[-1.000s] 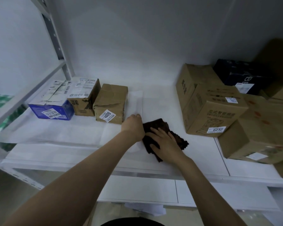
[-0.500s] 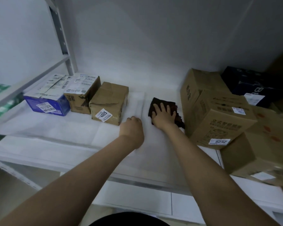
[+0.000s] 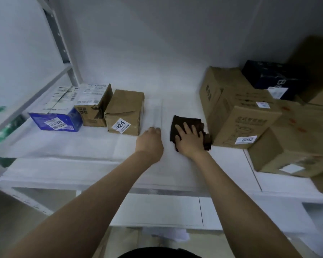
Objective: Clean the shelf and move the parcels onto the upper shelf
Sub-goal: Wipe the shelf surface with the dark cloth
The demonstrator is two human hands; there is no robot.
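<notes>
1. The right hand (image 3: 189,139) lies flat, fingers spread and straight, pressing on a dark brown cloth (image 3: 187,121) on the white shelf (image 3: 63,146).
2. The cloth's right edge sits just beside the cardboard box labelled 6232 (image 3: 239,116); whether the two touch is unclear.
3. The left hand (image 3: 150,144) rests on the shelf just left of the cloth, its fingers curled under into a loose fist, with nothing seen in it.
4. Three parcels stand in a row on the left part of the shelf, touching side to side: a blue box (image 3: 56,119), a small cardboard box with white labels (image 3: 94,107), and a brown paper parcel labelled 4005 (image 3: 125,112).
5. The paper parcel is just beyond the left hand, apart from it.
6. On the right, behind the 6232 box, is a dark navy box (image 3: 268,77); a larger cardboard box (image 3: 296,146) sits in front, tilted and blurred.
7. A grey slotted upright (image 3: 63,43) rises at the shelf's back left corner.
</notes>
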